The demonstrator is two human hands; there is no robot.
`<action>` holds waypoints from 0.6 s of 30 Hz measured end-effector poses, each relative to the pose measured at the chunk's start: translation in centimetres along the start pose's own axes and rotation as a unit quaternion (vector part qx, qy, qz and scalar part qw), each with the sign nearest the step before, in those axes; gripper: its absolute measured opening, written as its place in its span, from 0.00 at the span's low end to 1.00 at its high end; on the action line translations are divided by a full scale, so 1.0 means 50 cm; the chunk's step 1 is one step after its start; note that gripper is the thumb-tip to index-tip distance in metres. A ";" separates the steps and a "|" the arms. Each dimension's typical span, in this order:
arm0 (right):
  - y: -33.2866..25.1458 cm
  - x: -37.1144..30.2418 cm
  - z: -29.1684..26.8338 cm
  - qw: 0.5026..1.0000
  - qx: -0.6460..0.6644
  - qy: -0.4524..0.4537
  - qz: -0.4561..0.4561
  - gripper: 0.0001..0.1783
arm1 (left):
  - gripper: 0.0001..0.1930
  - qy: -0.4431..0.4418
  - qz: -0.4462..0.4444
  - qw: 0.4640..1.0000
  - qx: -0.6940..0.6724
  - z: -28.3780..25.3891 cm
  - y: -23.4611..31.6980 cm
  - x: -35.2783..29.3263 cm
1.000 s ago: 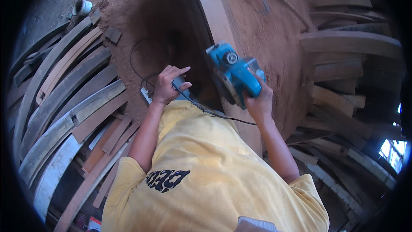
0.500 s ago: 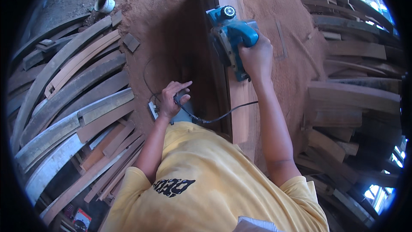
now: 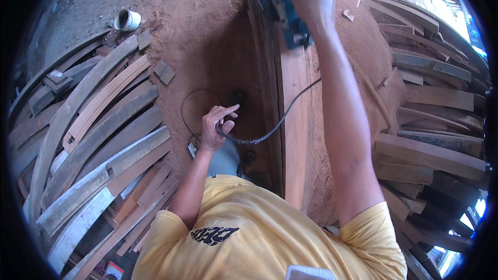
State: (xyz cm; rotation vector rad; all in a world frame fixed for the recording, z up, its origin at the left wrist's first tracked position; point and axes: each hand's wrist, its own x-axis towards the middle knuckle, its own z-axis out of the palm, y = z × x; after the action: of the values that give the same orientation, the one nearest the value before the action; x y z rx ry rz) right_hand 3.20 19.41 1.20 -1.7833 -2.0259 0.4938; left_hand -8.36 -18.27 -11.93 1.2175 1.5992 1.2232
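Observation:
A teal electric hand planer (image 3: pixel 282 8) rests on the far part of a long, thick wooden beam (image 3: pixel 295 93), its front end cut off by the top of the view. My right hand (image 3: pixel 316 5) is wrapped round the planer's rear handle, with the arm stretched forward. To the left of the beam, my left hand (image 3: pixel 214 128) holds a loop of the dark power cord (image 3: pixel 270 136); its index finger points out while the thumb and other fingers curl round the cord. The cord sags across the beam and passes behind my right forearm.
Curved and straight timber pieces (image 3: pixel 129 150) lie piled on the left. Another timber stack (image 3: pixel 430 153) stands on the right. Reddish sawdust (image 3: pixel 347 62) covers the ground around the beam. A white pot (image 3: pixel 127 21) lies at the far left, and a small wood block (image 3: pixel 164 72) sits nearer.
My right hand has pushed the planer forward along the beam, away from me. The cord has been drawn out after it; my left hand keeps hold of the cord.

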 end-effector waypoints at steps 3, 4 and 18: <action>-0.100 0.090 0.009 0.995 0.094 -0.023 0.018 0.16 | 0.36 0.030 -0.018 0.999 -0.009 -0.013 -0.018 0.035; -0.088 0.133 -0.003 0.998 0.068 0.006 0.014 0.16 | 0.36 0.019 -0.009 1.000 -0.018 -0.010 -0.017 0.060; -0.022 0.333 0.055 0.992 0.075 0.053 -0.090 0.18 | 0.36 0.093 -0.095 0.989 -0.070 -0.019 -0.053 0.036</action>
State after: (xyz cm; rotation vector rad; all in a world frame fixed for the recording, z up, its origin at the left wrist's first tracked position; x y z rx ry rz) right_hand -0.96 35.78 0.40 -1.4905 -1.9970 0.4717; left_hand -10.32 -16.99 -14.30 0.8619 1.6889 1.3315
